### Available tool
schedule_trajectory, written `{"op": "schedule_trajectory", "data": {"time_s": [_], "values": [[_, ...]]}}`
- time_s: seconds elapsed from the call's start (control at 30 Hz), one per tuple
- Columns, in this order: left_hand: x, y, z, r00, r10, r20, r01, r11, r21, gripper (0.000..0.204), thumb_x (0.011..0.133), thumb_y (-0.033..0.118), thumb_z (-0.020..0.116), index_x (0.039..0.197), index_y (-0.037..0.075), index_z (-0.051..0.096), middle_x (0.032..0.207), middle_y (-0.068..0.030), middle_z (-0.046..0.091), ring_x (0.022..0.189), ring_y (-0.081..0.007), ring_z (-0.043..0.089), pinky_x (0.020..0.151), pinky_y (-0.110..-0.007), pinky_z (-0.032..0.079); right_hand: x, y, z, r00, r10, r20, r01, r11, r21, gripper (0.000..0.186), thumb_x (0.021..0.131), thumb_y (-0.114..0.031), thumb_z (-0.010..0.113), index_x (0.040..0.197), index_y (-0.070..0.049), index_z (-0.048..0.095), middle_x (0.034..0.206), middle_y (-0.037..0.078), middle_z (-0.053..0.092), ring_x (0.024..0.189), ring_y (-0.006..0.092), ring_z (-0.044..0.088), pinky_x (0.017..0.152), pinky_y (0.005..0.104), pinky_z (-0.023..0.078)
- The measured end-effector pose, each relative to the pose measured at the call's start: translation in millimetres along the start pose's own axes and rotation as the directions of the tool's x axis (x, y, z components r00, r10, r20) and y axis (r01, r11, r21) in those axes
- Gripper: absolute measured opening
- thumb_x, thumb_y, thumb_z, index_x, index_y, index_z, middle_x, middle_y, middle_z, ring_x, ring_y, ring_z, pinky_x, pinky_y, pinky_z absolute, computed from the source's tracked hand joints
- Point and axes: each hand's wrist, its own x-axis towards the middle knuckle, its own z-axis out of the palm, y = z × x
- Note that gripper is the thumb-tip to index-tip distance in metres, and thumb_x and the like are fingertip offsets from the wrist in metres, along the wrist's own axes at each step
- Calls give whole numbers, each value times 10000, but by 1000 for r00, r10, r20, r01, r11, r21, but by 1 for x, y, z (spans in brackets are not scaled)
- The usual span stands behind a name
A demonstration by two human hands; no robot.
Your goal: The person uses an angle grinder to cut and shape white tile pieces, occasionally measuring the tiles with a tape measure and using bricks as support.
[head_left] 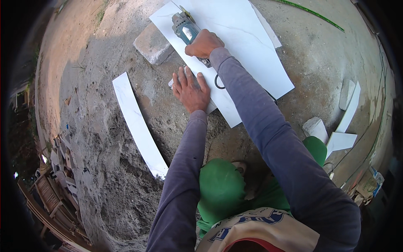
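A large white marble-veined tile [247, 46] lies tilted across blocks in front of me. My right hand [206, 43] is wrapped around a teal angle grinder [184, 27] with a grey head. Its disc [187, 15] stands on edge over the tile's far part; whether it touches the surface I cannot tell. My left hand [192, 90] lies flat with fingers spread at the tile's near left edge, over a pale slab partly hidden beneath. A black cord [217, 82] loops below my right wrist.
A long narrow tile strip [138, 124] lies on rough grey ground to the left. A stone block [153, 43] sits under the tile's left edge. At right are tile offcuts [341, 142] and a white stone [315, 128]. A green hose-like length [312, 13] lies far right; wooden furniture [50, 197] stands lower left.
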Motion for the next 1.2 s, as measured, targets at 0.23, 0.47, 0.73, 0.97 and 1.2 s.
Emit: {"op": "schedule_trajectory", "data": {"time_s": [0.23, 0.47, 0.73, 0.97, 1.2], "values": [[1, 0, 2, 1000, 4, -17, -4, 1000, 6, 604, 1091, 459, 551, 1567, 91, 610, 1702, -111, 491, 1651, -364, 292, 1340, -580, 178, -1, -1, -4, 998, 37, 42, -35, 999, -39, 649, 713, -366, 815, 1243, 7, 773, 1251, 218, 796, 1199, 350, 772, 1048, 402, 602], [0, -1, 3, 1000, 11, -21, -12, 1000, -8, 599, 1090, 454, 556, 1562, 92, 616, 1694, -112, 501, 1651, -360, 292, 1338, -579, 182, -8, 4, -2, 1000, 30, 8, -30, 999, -30, 668, 700, -350, 827, 1235, 46, 770, 1240, 239, 793, 1170, 365, 779, 1030, 399, 607], [0, -1, 4, 1000, 5, -23, -6, 1000, -9, 601, 1089, 460, 557, 1561, 92, 620, 1696, -111, 502, 1652, -360, 292, 1339, -574, 182, -15, 8, -2, 999, 42, 15, -42, 999, -3, 642, 685, -334, 833, 1190, 60, 790, 1210, 250, 801, 1139, 371, 788, 1011, 396, 610], [-1, -3, 3, 1000, 14, -19, -14, 1000, -8, 608, 1095, 464, 544, 1570, 90, 613, 1697, -116, 500, 1651, -368, 294, 1338, -572, 181, -21, 12, -1, 998, 46, 31, -45, 998, -39, 639, 726, -368, 806, 1244, 4, 776, 1253, 217, 795, 1201, 355, 770, 1052, 406, 603], [0, -2, 4, 1000, 18, -20, -18, 1000, -8, 603, 1101, 463, 533, 1568, 91, 616, 1699, -116, 499, 1652, -368, 292, 1337, -568, 182, -24, 20, 4, 999, 41, -15, -41, 999, -4, 571, 688, -340, 827, 1119, 36, 819, 1191, 251, 806, 1134, 380, 791, 1010, 403, 611]]}}
